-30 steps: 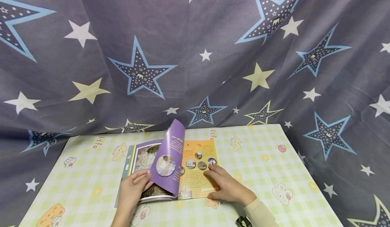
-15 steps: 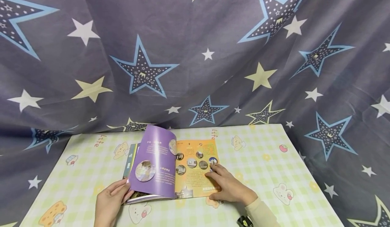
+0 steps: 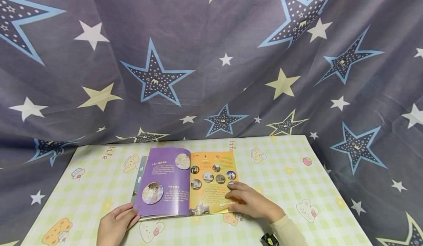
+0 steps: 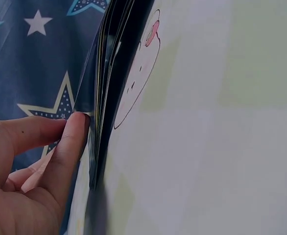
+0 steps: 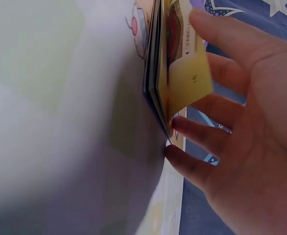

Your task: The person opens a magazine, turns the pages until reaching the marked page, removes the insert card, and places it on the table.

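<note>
An open magazine [image 3: 172,211] lies on the table, with a purple left page [image 3: 165,180] and an orange right page [image 3: 211,192]. My left hand [image 3: 117,222] is at the lower left corner of the purple page. Close up in the left wrist view, its thumb and a finger [image 4: 75,129] pinch the page edge beside the stacked sheets. My right hand [image 3: 252,202] is over the orange page's lower right corner. In the right wrist view, that corner [image 5: 190,83] bends up between the thumb and the fingers [image 5: 219,71], while other fingertips touch the magazine's edge.
A pale green checked tablecloth [image 3: 277,187] with cartoon prints covers the table. Behind it hangs a dark curtain [image 3: 185,77] with stars. A small black object [image 3: 269,239] is by the right sleeve, at the front edge of the head view.
The purple page has swung over to the left and now lies down, with my left hand moving left along with it. By my right hand, the orange page's lower corner has lifted.
</note>
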A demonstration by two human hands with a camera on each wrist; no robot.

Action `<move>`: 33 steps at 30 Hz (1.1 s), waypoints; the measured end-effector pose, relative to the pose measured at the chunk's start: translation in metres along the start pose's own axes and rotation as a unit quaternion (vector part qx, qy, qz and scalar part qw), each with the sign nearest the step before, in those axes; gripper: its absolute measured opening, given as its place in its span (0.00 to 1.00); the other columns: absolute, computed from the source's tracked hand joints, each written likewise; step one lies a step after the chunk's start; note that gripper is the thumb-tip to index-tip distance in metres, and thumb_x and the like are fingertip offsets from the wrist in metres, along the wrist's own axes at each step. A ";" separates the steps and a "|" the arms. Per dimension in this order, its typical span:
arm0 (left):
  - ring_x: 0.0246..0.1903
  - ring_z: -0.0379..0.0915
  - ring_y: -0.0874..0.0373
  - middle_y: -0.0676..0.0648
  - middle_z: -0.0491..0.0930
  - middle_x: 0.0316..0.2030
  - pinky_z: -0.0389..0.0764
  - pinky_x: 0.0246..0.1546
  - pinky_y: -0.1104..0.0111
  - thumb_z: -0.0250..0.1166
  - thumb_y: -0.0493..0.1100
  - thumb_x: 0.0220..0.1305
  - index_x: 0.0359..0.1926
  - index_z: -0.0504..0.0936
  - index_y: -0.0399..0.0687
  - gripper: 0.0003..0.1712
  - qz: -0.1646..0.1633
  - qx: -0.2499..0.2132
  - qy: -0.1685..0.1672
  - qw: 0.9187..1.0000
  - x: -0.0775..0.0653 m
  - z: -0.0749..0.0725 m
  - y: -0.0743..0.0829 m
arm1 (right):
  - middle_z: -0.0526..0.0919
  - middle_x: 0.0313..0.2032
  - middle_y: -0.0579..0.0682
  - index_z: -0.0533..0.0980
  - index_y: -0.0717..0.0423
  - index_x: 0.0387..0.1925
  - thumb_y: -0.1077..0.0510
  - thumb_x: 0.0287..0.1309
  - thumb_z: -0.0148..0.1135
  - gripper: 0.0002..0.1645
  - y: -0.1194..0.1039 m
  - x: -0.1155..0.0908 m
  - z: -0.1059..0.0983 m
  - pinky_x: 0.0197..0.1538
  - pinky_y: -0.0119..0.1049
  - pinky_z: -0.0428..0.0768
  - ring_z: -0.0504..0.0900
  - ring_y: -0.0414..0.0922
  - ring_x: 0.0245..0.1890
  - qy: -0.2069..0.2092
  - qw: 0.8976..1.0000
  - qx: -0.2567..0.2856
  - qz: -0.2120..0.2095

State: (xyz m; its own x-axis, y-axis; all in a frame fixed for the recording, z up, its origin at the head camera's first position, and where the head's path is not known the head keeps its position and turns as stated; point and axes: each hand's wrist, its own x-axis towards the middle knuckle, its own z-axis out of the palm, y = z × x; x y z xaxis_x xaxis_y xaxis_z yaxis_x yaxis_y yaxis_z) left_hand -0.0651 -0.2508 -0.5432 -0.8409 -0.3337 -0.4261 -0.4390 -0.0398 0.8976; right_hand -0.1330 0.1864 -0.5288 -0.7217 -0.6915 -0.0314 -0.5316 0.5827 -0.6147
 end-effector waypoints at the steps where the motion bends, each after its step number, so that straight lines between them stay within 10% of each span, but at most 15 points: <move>1: 0.34 0.86 0.58 0.42 0.87 0.38 0.88 0.42 0.68 0.64 0.33 0.67 0.63 0.70 0.21 0.27 0.000 0.001 0.000 1.000 0.000 0.000 0.000 | 0.71 0.67 0.57 0.80 0.53 0.57 0.45 0.70 0.61 0.22 0.001 0.000 0.000 0.73 0.58 0.63 0.61 0.59 0.71 0.003 1.000 0.006 -0.002; 13: 0.36 0.85 0.61 0.43 0.87 0.37 0.87 0.45 0.68 0.69 0.32 0.64 0.64 0.69 0.22 0.31 0.007 -0.020 0.011 1.000 0.002 -0.002 0.003 | 0.83 0.50 0.40 0.81 0.52 0.54 0.51 0.69 0.64 0.16 0.004 -0.001 0.000 0.57 0.42 0.82 0.79 0.38 0.50 0.139 0.988 0.032 0.053; 22: 0.38 0.85 0.61 0.46 0.88 0.39 0.86 0.46 0.68 0.72 0.37 0.63 0.63 0.73 0.28 0.32 0.019 -0.014 0.011 1.000 0.001 0.005 0.014 | 0.78 0.42 0.46 0.84 0.53 0.47 0.51 0.62 0.71 0.15 0.003 0.004 0.003 0.48 0.38 0.84 0.80 0.46 0.43 0.257 0.966 0.004 0.036; 33: 0.41 0.85 0.56 0.41 0.86 0.44 0.85 0.48 0.67 0.71 0.38 0.65 0.61 0.74 0.26 0.28 0.061 -0.029 -0.047 0.997 -0.002 0.032 0.026 | 0.80 0.45 0.46 0.82 0.56 0.48 0.57 0.60 0.73 0.16 -0.004 0.017 0.007 0.50 0.41 0.86 0.82 0.48 0.45 0.285 0.958 0.016 -0.007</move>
State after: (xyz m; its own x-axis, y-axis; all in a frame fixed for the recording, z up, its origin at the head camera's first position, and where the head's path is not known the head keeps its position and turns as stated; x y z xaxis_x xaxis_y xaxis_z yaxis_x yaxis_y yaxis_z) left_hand -0.0850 -0.2212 -0.5225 -0.9139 -0.2495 -0.3202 -0.3156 -0.0593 0.9470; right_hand -0.1402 0.1692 -0.5323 -0.8446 -0.3479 0.4069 -0.5353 0.5554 -0.6363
